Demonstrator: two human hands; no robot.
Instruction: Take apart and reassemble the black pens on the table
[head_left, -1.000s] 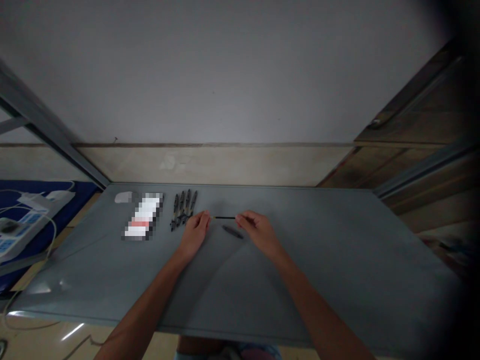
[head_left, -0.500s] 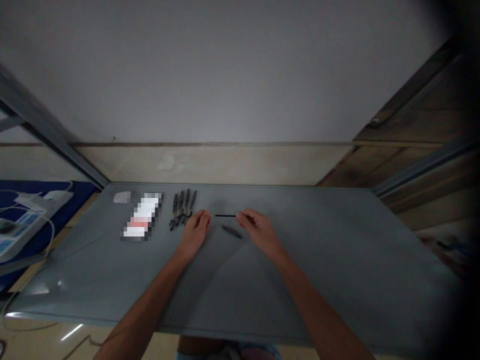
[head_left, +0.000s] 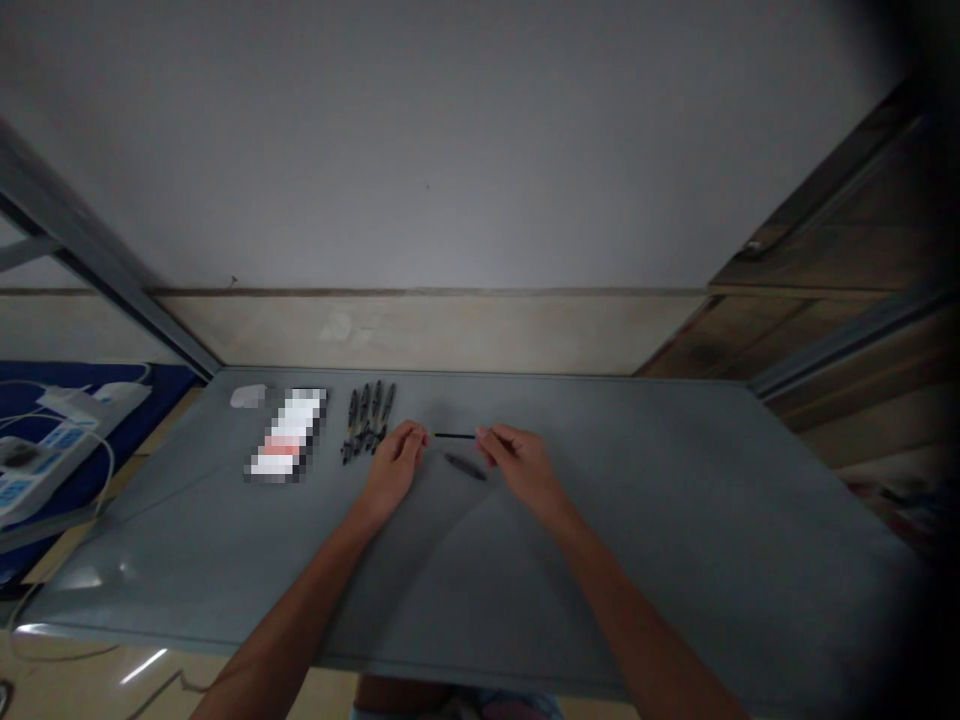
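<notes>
A thin dark pen refill [head_left: 454,436] with a yellowish left end is held level above the table by my right hand [head_left: 521,465], pinched at its right end. My left hand [head_left: 397,460] is closed in a pinch just left of the refill's yellowish end; a narrow gap seems to lie between them. Whatever those fingertips hold is too small to make out. Below the refill, between my hands, a dark pen barrel [head_left: 466,466] lies slantwise on the table. Several dark pens [head_left: 365,410] with small black parts at their near ends lie in a row beside my left hand.
A phone with a blurred screen [head_left: 287,435] and a small whitish object [head_left: 248,396] lie at the left of the grey table [head_left: 675,540]. Beyond the left edge sits a white power strip [head_left: 56,445] with cables. Metal posts rise at both back corners, before a wall.
The refill's yellowish end, earlier close against my left fingertips, now shows a small gap from them. My right hand has shifted slightly right; the view has moved a little too.
</notes>
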